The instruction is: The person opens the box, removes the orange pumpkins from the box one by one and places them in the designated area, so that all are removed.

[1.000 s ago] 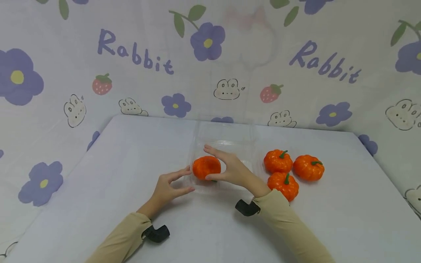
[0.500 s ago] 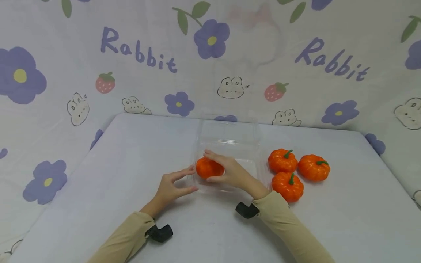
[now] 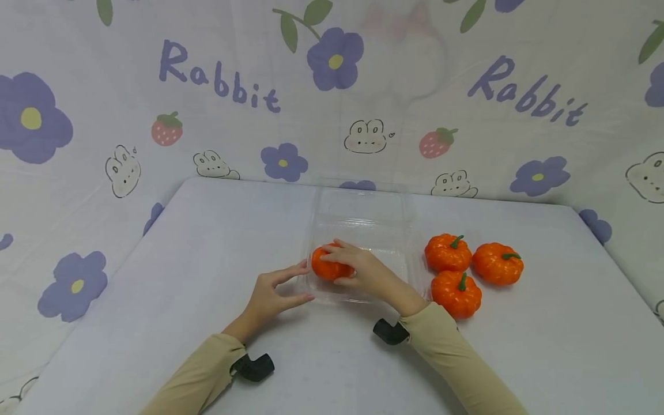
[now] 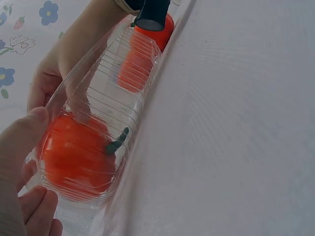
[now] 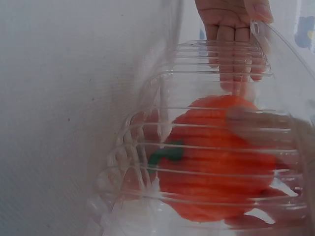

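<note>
A clear plastic clamshell box (image 3: 381, 235) stands on the table, its lid (image 3: 363, 206) raised at the back. An orange toy pumpkin (image 3: 323, 267) sits in the left part of the box, its green stem (image 4: 117, 142) facing the front wall. My right hand (image 3: 374, 278) reaches into the box and holds the pumpkin, fingers over its top and right side, thumb lower at the front. At the front-left corner my left hand (image 3: 266, 297) touches the box with spread fingers; its thumb (image 4: 37, 118) lies by the rim in the left wrist view.
To the right of the box three more orange pumpkins sit close together: a back one (image 3: 447, 253), a front one (image 3: 455, 295) and a far-right one (image 3: 497, 264). A printed fabric backdrop (image 3: 218, 138) rises behind the white table (image 3: 233, 230).
My right fingers have moved closer in over the pumpkin, which has shifted slightly within the box. The left hand keeps its place at the box's corner. The head view has moved slightly.
</note>
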Action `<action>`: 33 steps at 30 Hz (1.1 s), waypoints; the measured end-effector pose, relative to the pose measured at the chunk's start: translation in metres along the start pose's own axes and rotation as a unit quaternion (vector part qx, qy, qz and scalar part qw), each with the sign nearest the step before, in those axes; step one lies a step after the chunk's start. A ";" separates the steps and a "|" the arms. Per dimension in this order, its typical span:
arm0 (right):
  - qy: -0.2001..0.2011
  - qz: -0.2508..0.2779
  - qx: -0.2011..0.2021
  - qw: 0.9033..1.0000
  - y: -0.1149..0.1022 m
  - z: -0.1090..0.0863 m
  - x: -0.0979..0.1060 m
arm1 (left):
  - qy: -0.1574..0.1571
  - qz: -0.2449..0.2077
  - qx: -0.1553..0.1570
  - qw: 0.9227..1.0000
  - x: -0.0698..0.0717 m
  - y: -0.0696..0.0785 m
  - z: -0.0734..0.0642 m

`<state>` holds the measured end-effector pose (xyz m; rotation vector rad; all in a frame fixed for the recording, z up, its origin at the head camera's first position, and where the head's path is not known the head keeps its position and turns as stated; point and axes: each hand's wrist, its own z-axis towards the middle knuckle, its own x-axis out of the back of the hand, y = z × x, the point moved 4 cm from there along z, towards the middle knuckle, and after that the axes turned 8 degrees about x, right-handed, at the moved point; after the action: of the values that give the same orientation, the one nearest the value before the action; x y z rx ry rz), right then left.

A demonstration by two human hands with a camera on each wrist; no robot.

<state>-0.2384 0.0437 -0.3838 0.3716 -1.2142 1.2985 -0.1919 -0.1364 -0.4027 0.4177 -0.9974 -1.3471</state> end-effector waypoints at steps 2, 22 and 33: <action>-0.003 -0.010 -0.003 1.000 0.000 -0.001 0.000 | 0.000 -0.001 -0.001 1.000 0.000 0.000 0.000; 0.036 0.037 -0.070 0.996 0.003 -0.005 0.019 | 0.003 -0.008 0.013 1.000 0.000 -0.002 -0.001; 0.022 0.049 -0.092 0.994 0.011 -0.011 0.022 | 0.005 -0.011 0.004 1.000 0.000 -0.001 0.000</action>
<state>-0.2470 0.0673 -0.3738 0.1523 -1.3155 1.2596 -0.1925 -0.1368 -0.4036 0.4415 -0.9928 -1.3605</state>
